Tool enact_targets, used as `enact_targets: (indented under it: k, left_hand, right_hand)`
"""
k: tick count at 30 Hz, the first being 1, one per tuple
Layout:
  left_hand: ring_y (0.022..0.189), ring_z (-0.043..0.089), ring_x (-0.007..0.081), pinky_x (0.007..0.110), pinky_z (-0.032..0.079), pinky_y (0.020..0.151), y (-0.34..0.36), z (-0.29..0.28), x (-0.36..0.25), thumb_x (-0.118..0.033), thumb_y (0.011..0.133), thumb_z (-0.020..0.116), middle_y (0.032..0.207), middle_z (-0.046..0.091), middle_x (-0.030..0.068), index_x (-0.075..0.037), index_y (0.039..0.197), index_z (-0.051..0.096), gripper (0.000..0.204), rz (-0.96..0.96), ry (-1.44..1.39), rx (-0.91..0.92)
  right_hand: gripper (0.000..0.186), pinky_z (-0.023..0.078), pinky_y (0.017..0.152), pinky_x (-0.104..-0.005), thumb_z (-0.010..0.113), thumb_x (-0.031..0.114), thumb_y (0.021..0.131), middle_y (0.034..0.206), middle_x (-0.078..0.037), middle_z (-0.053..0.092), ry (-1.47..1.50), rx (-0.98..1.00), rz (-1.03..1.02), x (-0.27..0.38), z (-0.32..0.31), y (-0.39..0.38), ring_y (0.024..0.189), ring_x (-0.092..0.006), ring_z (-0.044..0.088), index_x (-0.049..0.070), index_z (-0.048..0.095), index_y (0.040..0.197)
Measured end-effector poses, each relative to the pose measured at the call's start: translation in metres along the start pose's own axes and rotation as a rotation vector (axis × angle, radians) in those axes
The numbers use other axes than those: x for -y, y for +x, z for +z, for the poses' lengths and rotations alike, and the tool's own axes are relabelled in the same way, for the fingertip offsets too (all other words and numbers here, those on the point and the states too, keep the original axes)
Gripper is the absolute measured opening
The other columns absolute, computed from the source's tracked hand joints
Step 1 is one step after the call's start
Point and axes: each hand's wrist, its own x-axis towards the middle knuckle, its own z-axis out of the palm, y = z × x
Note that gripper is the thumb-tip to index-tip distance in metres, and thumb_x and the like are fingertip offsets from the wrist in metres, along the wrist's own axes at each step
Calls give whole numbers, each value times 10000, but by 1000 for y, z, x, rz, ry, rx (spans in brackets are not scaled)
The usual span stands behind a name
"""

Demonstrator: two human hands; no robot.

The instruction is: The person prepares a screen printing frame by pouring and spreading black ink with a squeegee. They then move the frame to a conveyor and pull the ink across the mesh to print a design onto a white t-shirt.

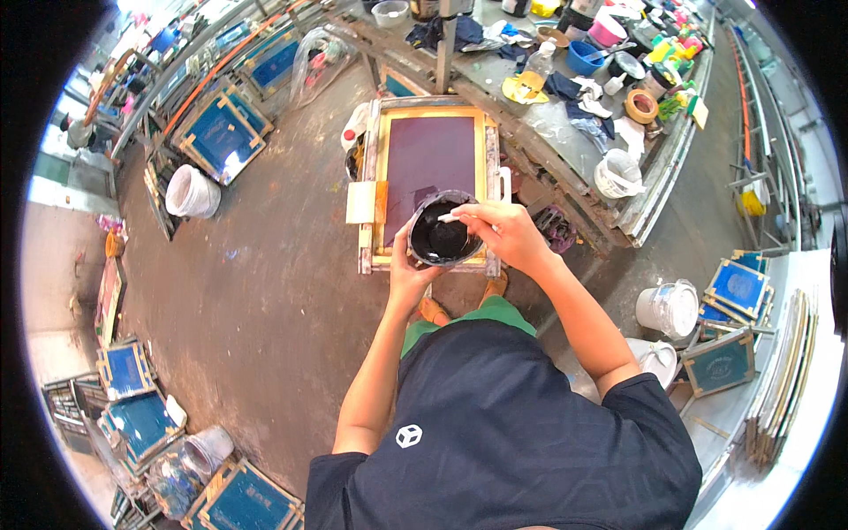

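In my left hand (412,276) is a round tub (444,257) with dark, ink-like stuff inside, gripped by its left side and underside. My right hand (505,231) reaches over the tub's right rim, its fingers closed around a thin white stick (450,217) that points into the tub. Whether the stick's tip touches the dark contents is unclear. Just beyond and partly beneath the tub lies a screen-printing frame (480,159) with a dark purple mesh (431,159) and yellowish tape along its inner edges. A pale wooden block (361,202) rests on the frame's left side.
A long bench (555,132) at the upper right carries tubs, bottles, rags and a tape roll (641,107). White buckets (192,193) stand on the floor left and right (667,309). Blue screen frames lean at the left (221,132), lower left (141,424) and right (738,287).
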Motion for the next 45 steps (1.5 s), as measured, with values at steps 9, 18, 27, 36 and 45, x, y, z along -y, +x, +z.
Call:
enact_targets:
  k: [9,18,27,36,45]
  left_hand:
    - [1242,556,220,365,501,1039,3,1,-3,0,648,876,1375,515,74,-102,1453,388,946,-4,-23,-9]
    - [1247,549,219,373,506,1037,4,-2,-8,-2,627,887,1374,515,74,-103,1460,382,980,36,75,-39]
    - [1259,544,210,371,485,1061,10,-9,-10,-39,636,910,1384,519,80,-79,1457,385,975,84,49,-5]
    - [1273,539,213,372,480,1065,13,-4,-3,20,626,883,1411,499,79,-99,1474,368,999,5,31,99]
    - [1283,528,211,377,478,1075,23,14,9,47,614,876,1409,497,76,-96,1479,364,1016,5,73,154]
  right_hand:
    - [154,562,763,-342,668,90,916,945,-138,739,-6,80,-42,7,0,-1,847,-263,727,7,726,1032]
    - [148,563,756,-348,657,85,918,939,-147,742,-66,105,-14,10,-8,-8,827,-271,725,6,739,1013]
    - [215,491,675,-391,696,103,888,769,-86,608,-154,195,-223,11,-18,-16,735,-261,607,72,725,1099]
    - [198,521,703,-391,664,146,877,819,-63,624,-209,248,-376,1,-14,4,787,-257,631,110,708,1067]
    - [190,529,744,-408,640,234,940,896,-79,686,-245,319,-221,-28,-65,27,853,-287,668,123,732,1063]
